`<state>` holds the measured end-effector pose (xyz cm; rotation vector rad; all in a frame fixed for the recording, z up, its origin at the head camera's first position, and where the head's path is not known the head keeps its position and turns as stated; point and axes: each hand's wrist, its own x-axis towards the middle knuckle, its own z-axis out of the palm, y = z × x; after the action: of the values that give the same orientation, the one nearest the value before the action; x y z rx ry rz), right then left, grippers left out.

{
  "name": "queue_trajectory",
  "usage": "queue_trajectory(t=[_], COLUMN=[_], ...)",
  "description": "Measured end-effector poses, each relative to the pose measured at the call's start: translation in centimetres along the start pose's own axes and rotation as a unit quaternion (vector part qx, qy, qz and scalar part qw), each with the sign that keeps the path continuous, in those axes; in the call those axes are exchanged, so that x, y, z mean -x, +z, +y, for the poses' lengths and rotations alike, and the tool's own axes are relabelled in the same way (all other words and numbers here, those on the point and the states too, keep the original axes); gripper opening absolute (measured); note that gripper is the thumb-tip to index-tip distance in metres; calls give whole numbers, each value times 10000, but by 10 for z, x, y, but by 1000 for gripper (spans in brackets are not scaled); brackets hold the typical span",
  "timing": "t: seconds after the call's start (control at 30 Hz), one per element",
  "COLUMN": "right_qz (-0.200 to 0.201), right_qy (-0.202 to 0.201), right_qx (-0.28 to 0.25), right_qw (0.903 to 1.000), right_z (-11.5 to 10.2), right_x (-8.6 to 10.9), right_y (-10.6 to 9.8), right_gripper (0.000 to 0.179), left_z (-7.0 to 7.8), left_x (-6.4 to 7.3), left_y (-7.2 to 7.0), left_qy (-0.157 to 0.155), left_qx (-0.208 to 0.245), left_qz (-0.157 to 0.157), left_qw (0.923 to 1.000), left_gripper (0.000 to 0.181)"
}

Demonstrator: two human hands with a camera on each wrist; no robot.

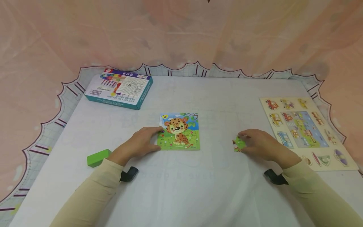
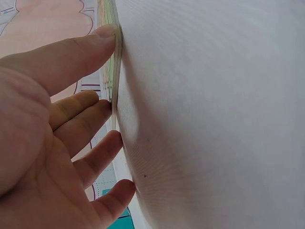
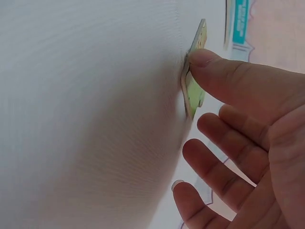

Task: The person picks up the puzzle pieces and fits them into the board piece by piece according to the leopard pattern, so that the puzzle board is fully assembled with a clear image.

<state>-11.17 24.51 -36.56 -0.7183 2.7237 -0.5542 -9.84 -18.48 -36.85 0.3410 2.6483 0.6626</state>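
A square leopard jigsaw puzzle [image 1: 179, 130] lies flat on the white table, its picture facing up. My left hand [image 1: 139, 143] rests at its left side, thumb and fingers spread and touching the edge. In the left wrist view the thumb [image 2: 81, 57] meets the puzzle's thin edge. To the right, my right hand [image 1: 262, 146] pinches a small loose green and red puzzle piece [image 1: 238, 145] at table height. The right wrist view shows the thumb against this piece [image 3: 195, 90], which stands slightly tilted; the other fingers hang loosely curled.
A green block [image 1: 98, 157] lies beside the left forearm. At the back left is a flat bead toy box [image 1: 119, 88]. A vehicle picture board [image 1: 276, 126] lies at the right, partly behind the right wrist. The table's scalloped cloth edge [image 1: 210, 71] runs along the back.
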Motion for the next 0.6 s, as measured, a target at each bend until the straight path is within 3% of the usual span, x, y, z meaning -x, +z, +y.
queue_trajectory(t=[0.6], right_qz=[-66], right_qy=[-209], right_qx=[33], right_qw=[9998], right_z=[-5], right_x=[-5], right_y=[0], right_gripper=[45], left_z=[1], left_x=[1], left_y=[-1], left_qy=[1], left_qx=[16], left_qz=[-9], left_qw=[10000], left_gripper=[72])
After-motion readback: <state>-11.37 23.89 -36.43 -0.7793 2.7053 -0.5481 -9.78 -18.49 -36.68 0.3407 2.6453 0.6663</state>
